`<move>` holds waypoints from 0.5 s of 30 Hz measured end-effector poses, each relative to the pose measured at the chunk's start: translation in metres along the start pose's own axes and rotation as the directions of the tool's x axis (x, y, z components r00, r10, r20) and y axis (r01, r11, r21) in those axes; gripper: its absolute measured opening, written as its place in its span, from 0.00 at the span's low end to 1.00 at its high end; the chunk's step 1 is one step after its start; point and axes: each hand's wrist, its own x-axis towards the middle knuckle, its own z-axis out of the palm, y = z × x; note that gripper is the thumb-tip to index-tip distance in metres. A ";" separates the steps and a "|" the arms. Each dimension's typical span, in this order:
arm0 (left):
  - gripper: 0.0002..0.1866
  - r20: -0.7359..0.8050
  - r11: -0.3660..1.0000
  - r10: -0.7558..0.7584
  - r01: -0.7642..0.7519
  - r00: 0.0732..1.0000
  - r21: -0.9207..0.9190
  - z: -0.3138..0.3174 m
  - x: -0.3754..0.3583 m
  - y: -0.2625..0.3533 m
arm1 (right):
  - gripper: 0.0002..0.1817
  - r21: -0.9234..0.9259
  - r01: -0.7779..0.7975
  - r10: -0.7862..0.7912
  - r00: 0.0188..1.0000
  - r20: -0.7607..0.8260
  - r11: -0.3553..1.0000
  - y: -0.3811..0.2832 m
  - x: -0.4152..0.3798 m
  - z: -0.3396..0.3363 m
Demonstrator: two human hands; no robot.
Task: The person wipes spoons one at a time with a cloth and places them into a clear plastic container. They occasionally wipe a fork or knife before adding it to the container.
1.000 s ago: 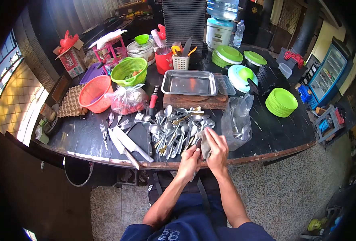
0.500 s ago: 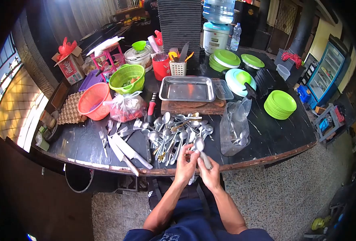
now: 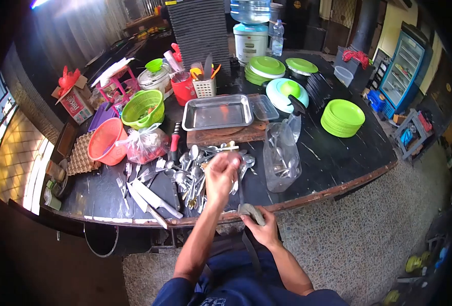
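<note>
Over the pile of spoons (image 3: 185, 178), my left hand (image 3: 222, 173) is raised with its fingers drawn together; blur hides what, if anything, they pinch. Lower down, just off the table's front edge, my right hand (image 3: 262, 229) is closed around several spoons (image 3: 252, 213), whose bowls and handles stick out toward the left. Forks (image 3: 147, 175) and two large knives (image 3: 154, 196) lie left of the pile. A clear plastic container (image 3: 281, 160) with some cutlery in it stands to the right of the pile.
Behind the pile sit a metal tray (image 3: 218, 112) and a wooden board (image 3: 226, 133). Green plates (image 3: 342, 118) are stacked at the right. An orange basket (image 3: 106, 142), a green basket (image 3: 143, 108) and a plastic bag (image 3: 145, 145) stand at the left.
My left hand has moved away from my right hand, up and left over the pile. My right hand has dropped lower, still holding spoons. The head view has shifted and tilted.
</note>
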 end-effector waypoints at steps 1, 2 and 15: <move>0.06 0.044 0.997 0.072 -0.070 0.996 -0.038 0.006 0.009 0.011 | 0.13 0.031 -0.026 0.026 1.000 0.007 0.999 0.005 -0.003 0.000; 0.06 0.085 0.987 0.147 -0.141 0.985 -0.082 0.013 0.019 0.022 | 0.13 0.062 -0.049 0.048 0.999 0.014 0.997 0.009 -0.004 -0.001; 0.09 0.732 0.864 0.055 -0.399 0.679 0.306 0.102 0.052 0.013 | 0.17 0.063 -0.088 0.081 0.991 0.107 0.994 0.020 -0.011 -0.014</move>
